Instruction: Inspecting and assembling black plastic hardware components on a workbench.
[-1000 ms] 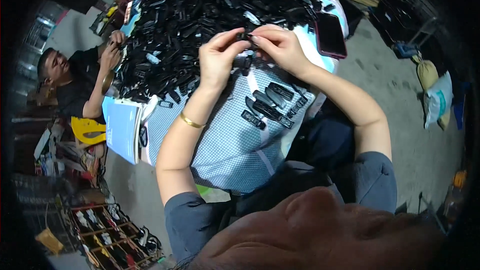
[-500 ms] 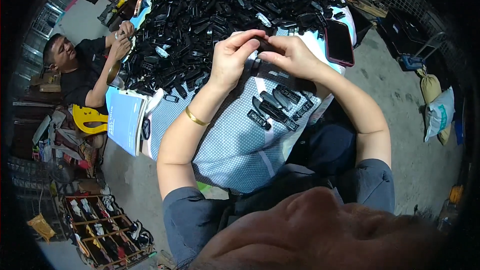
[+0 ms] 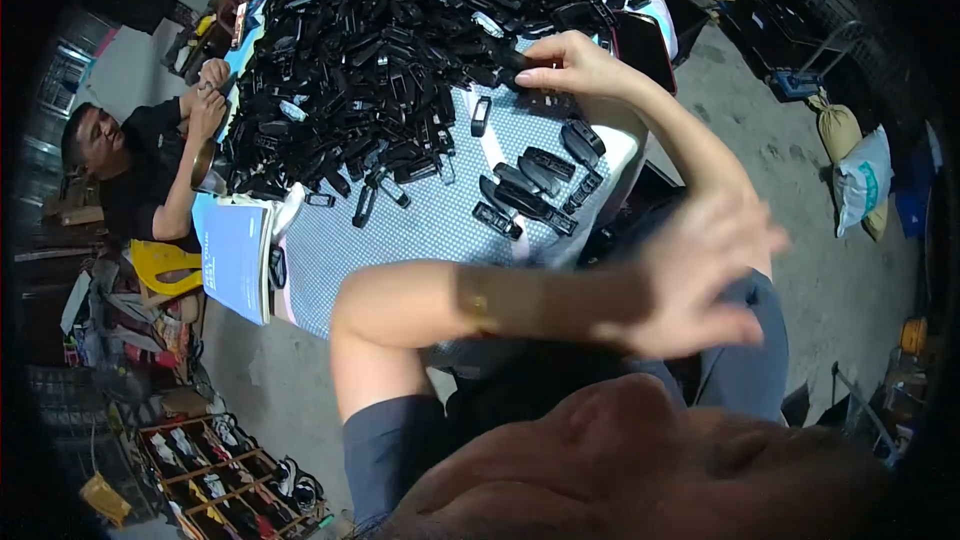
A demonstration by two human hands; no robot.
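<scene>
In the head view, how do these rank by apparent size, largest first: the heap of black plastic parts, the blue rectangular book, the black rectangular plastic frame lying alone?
1. Heap of black plastic parts
2. Blue rectangular book
3. Black rectangular plastic frame

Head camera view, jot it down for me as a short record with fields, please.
Left hand: blurred, fingers spread, across the body; nothing visible in it
Right hand: at the edge of the pile of black parts; grip unclear
Small group of black parts: on the patterned cloth, apart from the pile
Phone: right of the right hand
Blue book: at the cloth's left edge
</scene>
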